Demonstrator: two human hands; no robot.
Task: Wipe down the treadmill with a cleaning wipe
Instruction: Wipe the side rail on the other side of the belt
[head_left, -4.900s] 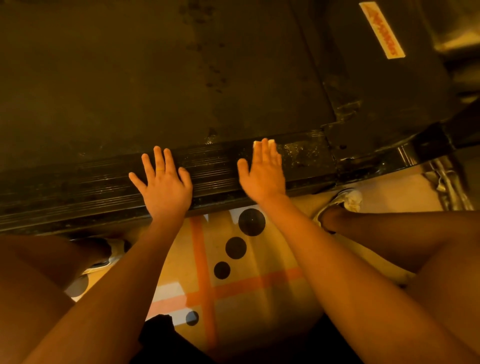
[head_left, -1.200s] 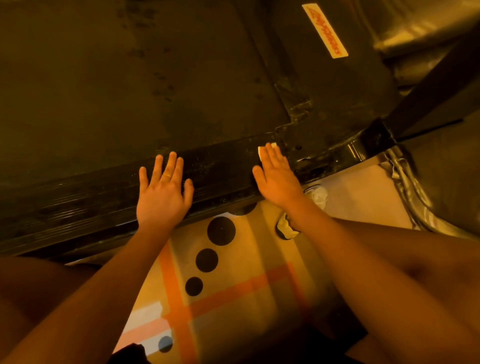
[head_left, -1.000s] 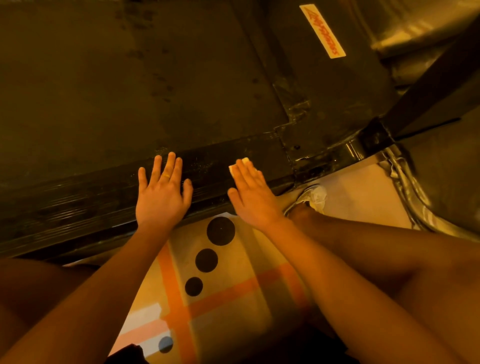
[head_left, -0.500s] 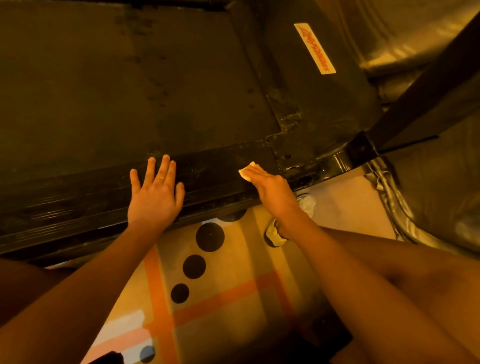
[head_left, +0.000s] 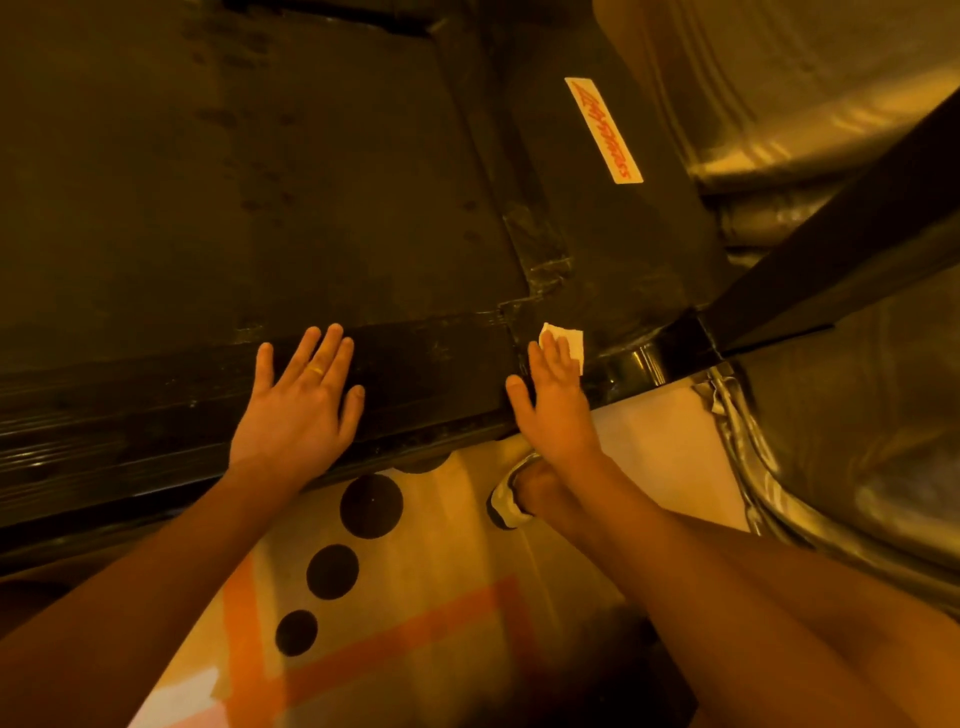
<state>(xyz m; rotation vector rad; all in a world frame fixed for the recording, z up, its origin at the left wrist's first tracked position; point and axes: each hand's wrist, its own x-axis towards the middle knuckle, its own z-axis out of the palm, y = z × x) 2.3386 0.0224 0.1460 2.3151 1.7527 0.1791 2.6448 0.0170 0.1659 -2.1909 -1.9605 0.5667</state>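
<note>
Pressing palm-down on treadmill (head_left: 426, 374) side rail: left hand (head_left: 296, 415), arm stretched forward, fingers straight, slightly spread, holding nothing. Right hand (head_left: 553, 410) flat too, straight fingers pinning white cleaning wipe (head_left: 571, 339) at rail's front corner. Patterned floor mat (head_left: 426, 597) below.

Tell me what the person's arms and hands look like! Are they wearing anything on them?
Both arms are bare, with no sleeves showing on the left arm or the right arm. There are no gloves, watches or bracelets. The left hand wears a thin gold ring on one finger. The right hand shows no ring.
</note>
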